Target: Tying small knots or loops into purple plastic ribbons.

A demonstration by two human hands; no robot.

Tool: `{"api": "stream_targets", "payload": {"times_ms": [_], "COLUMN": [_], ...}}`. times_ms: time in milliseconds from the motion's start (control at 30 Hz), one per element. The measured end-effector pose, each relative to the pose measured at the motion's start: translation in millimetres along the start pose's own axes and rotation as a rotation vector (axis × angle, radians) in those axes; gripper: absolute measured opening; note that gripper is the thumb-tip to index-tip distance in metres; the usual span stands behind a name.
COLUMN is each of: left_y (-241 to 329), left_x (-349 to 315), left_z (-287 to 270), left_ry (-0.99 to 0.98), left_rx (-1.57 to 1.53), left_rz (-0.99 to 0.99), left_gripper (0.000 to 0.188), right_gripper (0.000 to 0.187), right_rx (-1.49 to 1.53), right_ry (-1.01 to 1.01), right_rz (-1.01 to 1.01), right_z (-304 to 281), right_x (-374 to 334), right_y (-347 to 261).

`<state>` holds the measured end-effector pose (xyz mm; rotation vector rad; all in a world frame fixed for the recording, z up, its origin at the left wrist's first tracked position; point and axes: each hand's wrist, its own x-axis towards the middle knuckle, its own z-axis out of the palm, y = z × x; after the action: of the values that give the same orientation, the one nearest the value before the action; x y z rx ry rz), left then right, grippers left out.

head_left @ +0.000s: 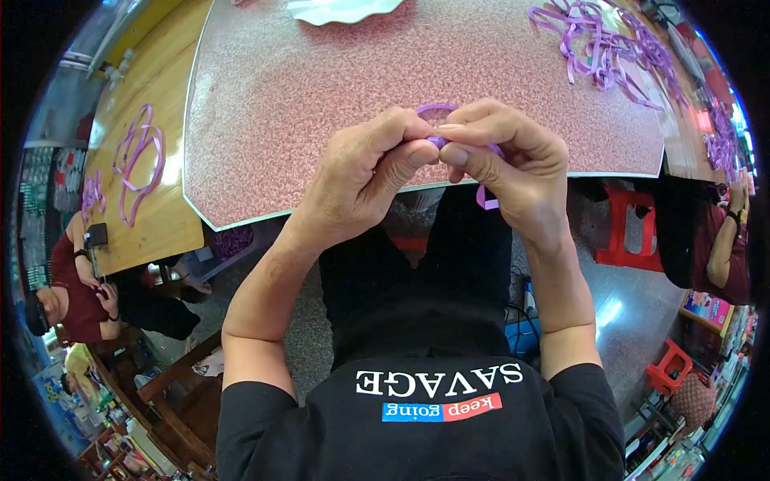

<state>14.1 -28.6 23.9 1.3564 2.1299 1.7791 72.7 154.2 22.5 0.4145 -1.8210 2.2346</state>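
Across the upper middle, a pink speckled tabletop (265, 104), tangled purple ribbons (597, 48) toward its far right, left hand (361, 168) and right hand (513, 164) meeting over its near edge, both pinching one purple strip (437, 141) (its loop arching just beyond them).

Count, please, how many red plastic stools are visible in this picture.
2: one red plastic stool at the right, below the pink tabletop, and a second stool at the lower right. A red patch between the person's legs may be another; more may be hidden.
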Motion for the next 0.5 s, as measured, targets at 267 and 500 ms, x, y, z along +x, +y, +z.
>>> {"api": "stream_targets", "payload": {"times_ms": [267,500], "left_y": [9,-1], "left_x": [-1,3], "left_z": [-7,-1], "left_ry": [-0.105,-0.032], "left_rx": [-0.158,-0.221], "left_rz": [-0.255,-0.287], "left_gripper": [0.019,0.021], "right_gripper": [0.018,0.016], "right_rx": [-0.642,-0.254], "right_ry": [-0.174,0.011], "right_rz": [-0.653,-0.162], "right_z": [-11,-1], "right_x": [10,3], "right_y": [-4,11]}}
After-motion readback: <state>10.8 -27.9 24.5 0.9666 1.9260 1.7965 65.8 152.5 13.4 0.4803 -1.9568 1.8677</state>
